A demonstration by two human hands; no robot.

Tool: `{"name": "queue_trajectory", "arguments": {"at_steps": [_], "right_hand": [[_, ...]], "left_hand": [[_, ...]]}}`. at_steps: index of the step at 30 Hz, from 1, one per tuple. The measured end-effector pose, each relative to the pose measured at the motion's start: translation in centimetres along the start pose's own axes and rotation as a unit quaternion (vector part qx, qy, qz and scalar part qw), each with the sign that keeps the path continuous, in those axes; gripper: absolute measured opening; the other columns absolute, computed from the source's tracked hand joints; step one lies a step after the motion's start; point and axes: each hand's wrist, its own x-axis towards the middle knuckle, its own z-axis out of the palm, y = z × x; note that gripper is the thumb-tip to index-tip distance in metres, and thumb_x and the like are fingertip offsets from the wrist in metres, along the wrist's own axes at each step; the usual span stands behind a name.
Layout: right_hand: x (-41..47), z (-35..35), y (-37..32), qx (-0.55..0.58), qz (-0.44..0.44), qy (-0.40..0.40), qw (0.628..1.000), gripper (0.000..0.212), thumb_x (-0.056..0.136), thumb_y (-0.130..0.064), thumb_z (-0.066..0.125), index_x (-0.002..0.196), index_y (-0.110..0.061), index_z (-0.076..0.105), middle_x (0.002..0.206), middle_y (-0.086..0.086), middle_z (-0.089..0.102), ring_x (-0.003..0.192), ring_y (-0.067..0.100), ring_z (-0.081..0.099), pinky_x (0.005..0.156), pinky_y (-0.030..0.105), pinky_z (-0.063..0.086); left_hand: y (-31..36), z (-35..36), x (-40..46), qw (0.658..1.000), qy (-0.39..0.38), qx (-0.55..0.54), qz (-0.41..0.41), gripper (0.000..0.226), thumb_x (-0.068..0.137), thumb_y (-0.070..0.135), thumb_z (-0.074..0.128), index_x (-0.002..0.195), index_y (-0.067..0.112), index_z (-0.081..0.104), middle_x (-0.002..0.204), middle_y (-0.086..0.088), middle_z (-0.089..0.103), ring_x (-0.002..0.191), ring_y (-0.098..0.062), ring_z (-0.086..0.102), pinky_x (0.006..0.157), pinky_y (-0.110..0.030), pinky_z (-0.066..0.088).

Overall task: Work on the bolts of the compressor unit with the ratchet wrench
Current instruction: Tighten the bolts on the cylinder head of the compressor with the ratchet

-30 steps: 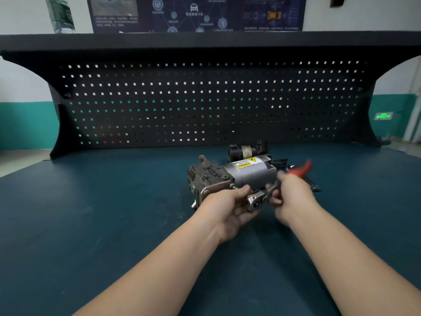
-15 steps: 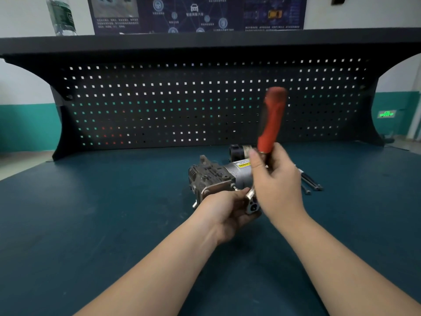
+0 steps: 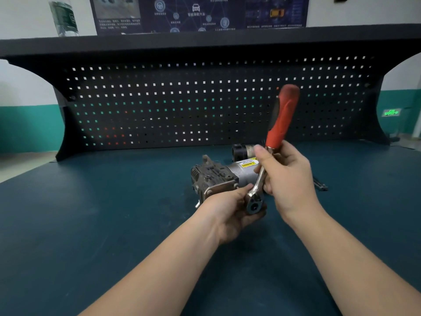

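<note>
The compressor unit [image 3: 218,176], a dark finned head joined to a silver cylinder with a yellow warning label, lies on the blue-green bench [image 3: 91,213]. The ratchet wrench [image 3: 281,117] has a red handle that points up and slightly right, with its chrome head [image 3: 254,202] down at the unit's near side. My left hand [image 3: 230,210] cups the wrench head, thumb along its top. My right hand [image 3: 288,176] grips the chrome shank just below the red handle. The bolt under the head is hidden.
A black cylindrical part [image 3: 242,150] stands behind the compressor. Thin metal rods [image 3: 320,185] lie on the bench right of my right hand. A black pegboard [image 3: 205,103] backs the bench, and a plastic bottle [image 3: 63,17] stands on the shelf above.
The wrench handle swung from low and pointing right up to nearly upright a second ago; since half a second ago it tilts slightly more to the right. My left hand stays on the head.
</note>
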Motion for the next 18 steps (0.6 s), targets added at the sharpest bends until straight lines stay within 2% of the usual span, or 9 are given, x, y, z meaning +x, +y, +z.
{"name": "queue_trajectory", "arguments": {"at_steps": [3,5,7,8,9,10,12,15,18], "right_hand": [[0.7,-0.8,0.3,0.084,0.131,0.107,0.982,0.025,0.092,-0.018,0.061,0.068,-0.021,0.056,0.052,0.001,0.047,0.029,0.003,0.031,0.031,0.014,0.022],[0.9,-1.3,0.9,0.146,0.286,0.175,0.931,0.024,0.095,-0.014,0.054,0.072,-0.016,0.049,0.058,0.001,0.047,0.024,0.001,0.029,0.028,0.013,0.017],[0.5,-1.6,1.9,0.238,0.409,0.212,0.855,0.026,0.097,-0.012,0.046,0.071,-0.013,0.044,0.066,0.002,0.046,0.019,0.001,0.029,0.025,0.011,0.015],[0.2,-1.6,2.2,0.269,0.433,0.219,0.832,0.028,0.098,-0.012,0.044,0.070,-0.012,0.042,0.067,0.001,0.045,0.018,0.001,0.028,0.025,0.011,0.014],[0.1,-1.5,2.3,0.278,0.433,0.218,0.829,0.029,0.098,-0.013,0.044,0.070,-0.012,0.042,0.067,0.002,0.045,0.018,0.001,0.026,0.024,0.011,0.014],[0.2,-1.4,2.3,0.273,0.415,0.212,0.842,0.029,0.099,-0.015,0.046,0.070,-0.013,0.043,0.066,0.002,0.045,0.019,0.001,0.025,0.025,0.011,0.014],[0.6,-1.3,1.8,0.234,0.340,0.188,0.891,0.027,0.098,-0.020,0.051,0.072,-0.015,0.047,0.062,0.001,0.046,0.023,0.000,0.025,0.026,0.012,0.017],[0.7,-0.9,0.8,0.104,0.115,0.098,0.983,0.023,0.094,-0.023,0.059,0.072,-0.022,0.054,0.056,-0.003,0.050,0.034,0.000,0.040,0.036,0.016,0.029],[-0.1,-0.1,0.4,-0.041,-0.037,0.010,0.998,0.019,0.088,-0.036,0.062,0.071,-0.028,0.058,0.059,-0.010,0.054,0.052,0.003,0.053,0.051,0.020,0.039]], "left_hand": [[-0.1,0.1,0.3,1.000,0.008,-0.005,-0.001,0.009,0.091,0.007,0.058,0.091,0.000,0.062,0.079,-0.014,0.065,0.070,-0.023,0.061,0.056,-0.033,0.058],[-0.2,0.2,0.4,1.000,0.011,-0.006,-0.004,0.010,0.091,0.007,0.057,0.084,0.001,0.060,0.076,-0.014,0.065,0.070,-0.023,0.061,0.055,-0.032,0.057],[-0.4,0.2,0.5,1.000,0.019,0.001,-0.003,0.009,0.091,0.007,0.057,0.084,0.002,0.059,0.081,-0.014,0.064,0.072,-0.022,0.062,0.055,-0.031,0.057],[-0.4,0.1,0.5,1.000,0.023,0.005,-0.003,0.008,0.091,0.007,0.057,0.085,0.002,0.058,0.082,-0.013,0.064,0.072,-0.022,0.062,0.056,-0.030,0.057],[-0.4,0.1,0.5,1.000,0.023,0.006,-0.004,0.008,0.091,0.007,0.057,0.084,0.003,0.058,0.082,-0.013,0.064,0.072,-0.022,0.062,0.057,-0.030,0.057],[-0.4,0.0,0.5,1.000,0.022,0.003,-0.007,0.010,0.091,0.007,0.056,0.083,0.002,0.058,0.080,-0.013,0.064,0.072,-0.022,0.062,0.058,-0.030,0.057],[-0.3,0.0,0.4,1.000,0.016,0.000,-0.007,0.013,0.092,0.008,0.056,0.081,0.003,0.059,0.075,-0.013,0.066,0.070,-0.023,0.062,0.058,-0.031,0.057],[-0.2,0.0,0.2,1.000,0.012,0.007,0.004,0.011,0.089,0.011,0.061,0.083,0.003,0.062,0.075,-0.013,0.067,0.070,-0.023,0.063,0.056,-0.031,0.058],[-0.3,-0.1,0.0,1.000,0.006,0.002,0.009,0.010,0.089,0.008,0.060,0.084,0.001,0.064,0.083,-0.015,0.064,0.074,-0.024,0.062,0.056,-0.032,0.058]]}}
